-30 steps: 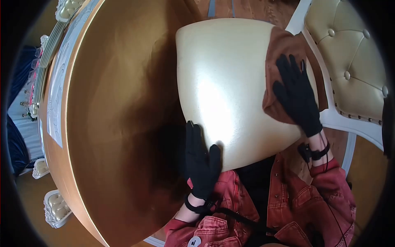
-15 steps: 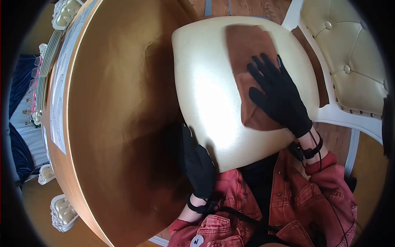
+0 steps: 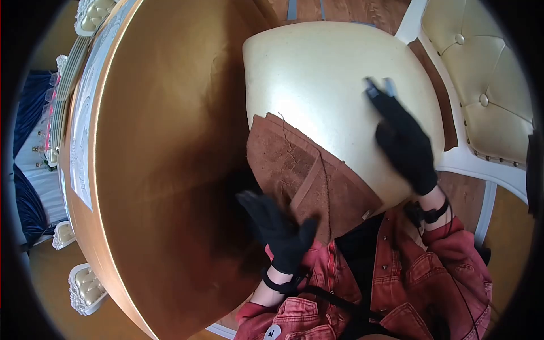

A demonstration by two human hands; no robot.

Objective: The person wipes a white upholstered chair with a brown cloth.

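A brown cloth (image 3: 351, 184), with loose threads and a seam or fold line showing, lies over the near left corner of the cream chair seat (image 3: 306, 73). My left hand (image 3: 280, 232), in a black glove, is at the cloth's lower left edge, thumb apart from the fingers and nothing visible in it. Over the right part of the seat is my right hand (image 3: 405, 139), also black-gloved, its fingers stretched out and slightly blurred. It is apart from the cloth and holds nothing.
A table draped in shiny gold cloth (image 3: 164, 170) stands close on the left. The tufted chair back (image 3: 481, 73) with its white frame rises on the right, a brown strip (image 3: 435, 90) along the seat's rear. Other ornate chairs (image 3: 88, 288) stand beyond the table.
The brown cloth has moved from under my right hand to the seat's near left corner. My right hand has shifted slightly right, off the cloth; my left hand's thumb has spread outward.
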